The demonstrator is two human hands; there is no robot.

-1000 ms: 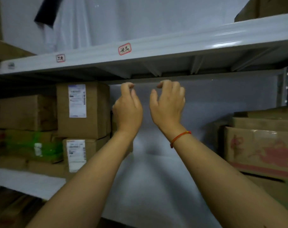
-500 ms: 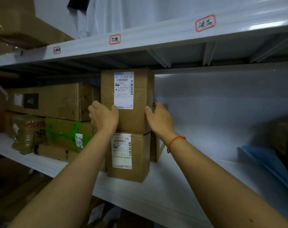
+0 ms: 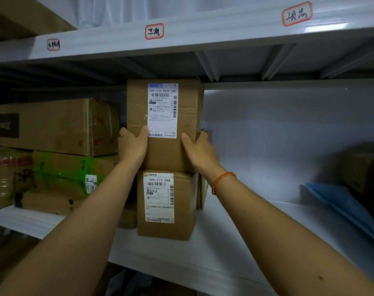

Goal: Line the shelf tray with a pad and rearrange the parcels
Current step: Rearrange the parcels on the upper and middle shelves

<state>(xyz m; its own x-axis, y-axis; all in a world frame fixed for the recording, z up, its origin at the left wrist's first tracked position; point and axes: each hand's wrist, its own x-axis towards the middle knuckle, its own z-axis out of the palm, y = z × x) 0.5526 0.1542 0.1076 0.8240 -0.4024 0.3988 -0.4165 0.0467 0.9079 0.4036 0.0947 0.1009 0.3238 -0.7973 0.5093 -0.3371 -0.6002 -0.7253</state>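
Both arms reaching forward, left hand (image 3: 132, 144) and right hand (image 3: 200, 149) gripping the upper parcel (image 3: 163, 124) by its sides (thumbs in front), brown taped cardboard, white shipping label, stacked on lower parcel (image 3: 166, 205)

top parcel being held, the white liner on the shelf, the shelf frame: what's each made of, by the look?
Top parcel: brown corrugated cardboard, matte, clear tape glinting over it, white paper label. Both hands, left hand and right hand, grip its sides.
White liner: looks like thin foam sheet, soft matte white; could be plastic.
Shelf frame: likely painted steel, glossy pale grey with highlights and folded ribs.
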